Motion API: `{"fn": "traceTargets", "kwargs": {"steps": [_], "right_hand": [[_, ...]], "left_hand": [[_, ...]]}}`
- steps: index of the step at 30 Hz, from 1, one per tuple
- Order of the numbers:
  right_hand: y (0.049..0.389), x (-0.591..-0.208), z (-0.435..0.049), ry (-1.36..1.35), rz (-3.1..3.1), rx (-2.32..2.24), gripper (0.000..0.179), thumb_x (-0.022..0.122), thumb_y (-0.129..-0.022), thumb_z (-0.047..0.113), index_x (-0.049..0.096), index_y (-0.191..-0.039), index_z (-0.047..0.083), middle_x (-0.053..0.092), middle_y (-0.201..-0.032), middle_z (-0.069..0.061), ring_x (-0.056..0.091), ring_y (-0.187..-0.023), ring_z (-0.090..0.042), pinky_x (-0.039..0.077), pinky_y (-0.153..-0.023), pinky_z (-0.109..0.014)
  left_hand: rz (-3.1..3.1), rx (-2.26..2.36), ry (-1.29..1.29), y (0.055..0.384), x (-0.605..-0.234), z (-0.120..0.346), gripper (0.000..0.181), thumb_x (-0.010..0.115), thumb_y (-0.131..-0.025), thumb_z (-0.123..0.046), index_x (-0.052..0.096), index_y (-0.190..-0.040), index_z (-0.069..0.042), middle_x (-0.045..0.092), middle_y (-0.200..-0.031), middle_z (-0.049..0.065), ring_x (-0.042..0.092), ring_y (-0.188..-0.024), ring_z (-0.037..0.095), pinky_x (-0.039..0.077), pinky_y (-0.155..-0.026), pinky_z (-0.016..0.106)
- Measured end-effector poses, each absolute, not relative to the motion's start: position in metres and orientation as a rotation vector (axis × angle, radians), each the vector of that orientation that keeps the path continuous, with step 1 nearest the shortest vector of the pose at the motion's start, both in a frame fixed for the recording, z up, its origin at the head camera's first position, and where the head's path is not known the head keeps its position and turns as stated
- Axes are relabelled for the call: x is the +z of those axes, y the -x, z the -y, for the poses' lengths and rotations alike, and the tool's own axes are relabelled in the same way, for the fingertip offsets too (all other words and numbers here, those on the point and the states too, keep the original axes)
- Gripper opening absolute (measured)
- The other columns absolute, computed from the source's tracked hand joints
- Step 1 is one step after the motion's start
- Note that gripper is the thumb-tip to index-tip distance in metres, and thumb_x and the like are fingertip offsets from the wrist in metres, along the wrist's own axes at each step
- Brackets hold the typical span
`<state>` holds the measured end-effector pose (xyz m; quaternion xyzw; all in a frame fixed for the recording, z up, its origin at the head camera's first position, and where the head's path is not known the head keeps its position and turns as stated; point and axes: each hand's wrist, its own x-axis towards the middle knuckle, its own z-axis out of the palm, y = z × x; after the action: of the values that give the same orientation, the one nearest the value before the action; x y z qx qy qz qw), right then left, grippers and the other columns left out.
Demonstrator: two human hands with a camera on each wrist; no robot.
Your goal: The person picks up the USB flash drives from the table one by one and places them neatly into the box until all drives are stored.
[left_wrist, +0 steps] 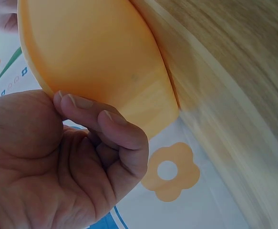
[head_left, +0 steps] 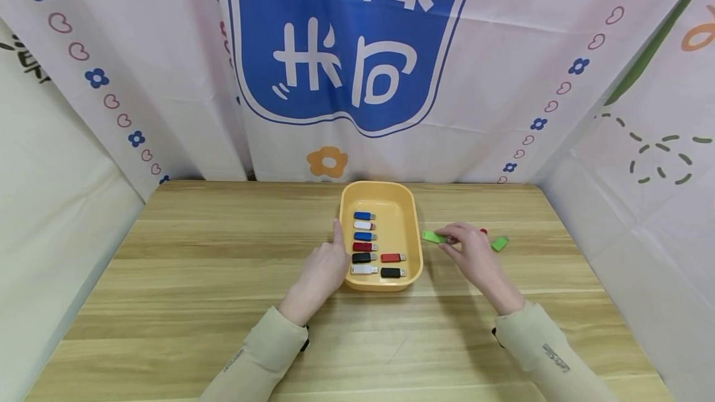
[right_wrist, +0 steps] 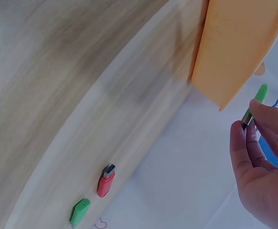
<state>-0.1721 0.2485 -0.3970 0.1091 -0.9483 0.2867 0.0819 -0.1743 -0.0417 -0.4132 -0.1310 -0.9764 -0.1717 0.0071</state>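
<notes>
My right hand [head_left: 472, 253] pinches a green USB flash drive [head_left: 432, 237] by its plug end, just right of the yellow tray [head_left: 418, 228]. In the right wrist view, thumb and fingertips grip this green drive [right_wrist: 261, 92]. My left hand [head_left: 324, 268] holds the tray's left side; in the left wrist view its curled fingers rest against the outer wall [left_wrist: 105, 57]. Inside the tray, several USB drives lie in two columns, plugs to the right. The left column includes a red drive [head_left: 365, 247]; the right one has a red drive [head_left: 393, 258] above a black one [head_left: 393, 273].
Right of the tray, another green drive [head_left: 499, 243] lies on the wooden table [head_left: 195, 303]. Beside it is a red drive [right_wrist: 106, 183], mostly hidden behind my right hand in the head view. A printed curtain [head_left: 184, 67] hangs along the table's back edge.
</notes>
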Motion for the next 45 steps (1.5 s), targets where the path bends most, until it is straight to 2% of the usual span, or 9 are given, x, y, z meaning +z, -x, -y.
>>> {"fn": "traceTargets", "kwargs": {"steps": [19, 27, 34, 45], "right_hand": [[0.181, -0.400, -0.223, -0.377, 2.820, 0.876, 0.027, 0.074, -0.086, 0.004, 0.074, -0.113, 0.002, 0.070, -0.114, -0.017, 0.069, -0.097, -0.029, 0.058, -0.084, -0.045], [0.186, -0.401, -0.214, -0.438, 2.812, 0.809, 0.024, 0.075, -0.086, 0.005, 0.075, -0.110, 0.005, 0.072, -0.114, -0.014, 0.068, -0.103, -0.030, 0.057, -0.086, -0.045], [0.190, -0.400, -0.206, -0.528, 2.800, 0.769, 0.024, 0.075, -0.084, 0.000, 0.075, -0.108, 0.002, 0.071, -0.111, -0.014, 0.067, -0.104, -0.030, 0.057, -0.088, -0.045], [0.195, -0.401, -0.197, -0.644, 2.787, 0.642, 0.021, 0.075, -0.084, -0.002, 0.076, -0.104, 0.002, 0.070, -0.105, -0.011, 0.065, -0.098, -0.026, 0.057, -0.082, -0.040]], "left_hand": [[3.057, -0.530, 0.411, 0.174, -0.412, 0.041, 0.075, 0.063, -0.094, -0.013, 0.022, -0.150, 0.017, 0.053, -0.053, 0.007, 0.048, -0.042, 0.015, 0.039, -0.039, 0.027], [3.055, -0.534, 0.408, 0.173, -0.413, 0.040, 0.074, 0.063, -0.095, -0.012, 0.023, -0.150, 0.018, 0.051, -0.052, 0.006, 0.047, -0.041, 0.015, 0.037, -0.038, 0.026], [3.033, -0.533, 0.424, 0.173, -0.414, 0.040, 0.074, 0.062, -0.094, -0.011, 0.023, -0.149, 0.020, 0.050, -0.051, 0.005, 0.046, -0.041, 0.014, 0.036, -0.037, 0.026], [3.006, -0.528, 0.415, 0.172, -0.415, 0.040, 0.075, 0.064, -0.093, -0.011, 0.024, -0.148, 0.021, 0.055, -0.054, 0.009, 0.050, -0.042, 0.017, 0.041, -0.039, 0.030]]}}
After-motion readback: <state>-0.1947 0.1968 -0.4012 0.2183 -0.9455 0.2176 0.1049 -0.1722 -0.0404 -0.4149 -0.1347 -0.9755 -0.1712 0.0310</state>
